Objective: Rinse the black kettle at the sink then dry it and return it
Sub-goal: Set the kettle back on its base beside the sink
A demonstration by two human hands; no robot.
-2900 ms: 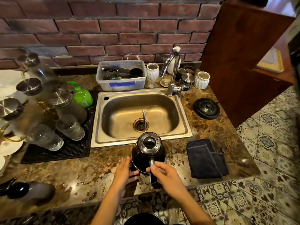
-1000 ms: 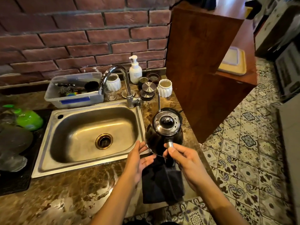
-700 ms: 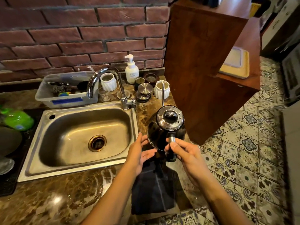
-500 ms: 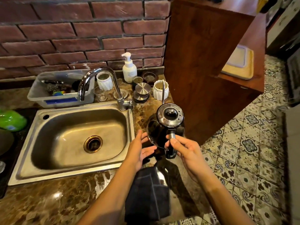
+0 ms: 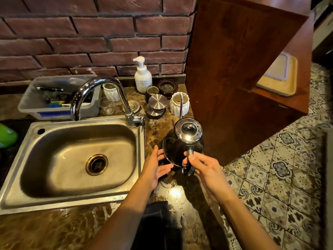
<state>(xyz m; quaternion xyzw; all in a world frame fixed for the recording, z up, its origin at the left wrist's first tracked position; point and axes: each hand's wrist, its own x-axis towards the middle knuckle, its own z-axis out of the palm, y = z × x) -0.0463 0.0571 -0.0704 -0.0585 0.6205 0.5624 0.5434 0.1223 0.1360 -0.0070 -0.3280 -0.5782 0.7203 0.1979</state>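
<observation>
Now that the black kettle [image 5: 182,147] has moved from in front of the sink [image 5: 72,201] to the counter right of it, the return looks nearly done. Right hand [image 5: 205,172] pinches its handle; left hand [image 5: 154,167] is open-fingered beside its body, contact unclear.

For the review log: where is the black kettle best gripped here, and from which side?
By its handle, from the near side, as the right hand pinches it. The black kettle has a wide, round, glossy body, and its thin spout points away. The left hand, open, can steady the body's left side.
</observation>
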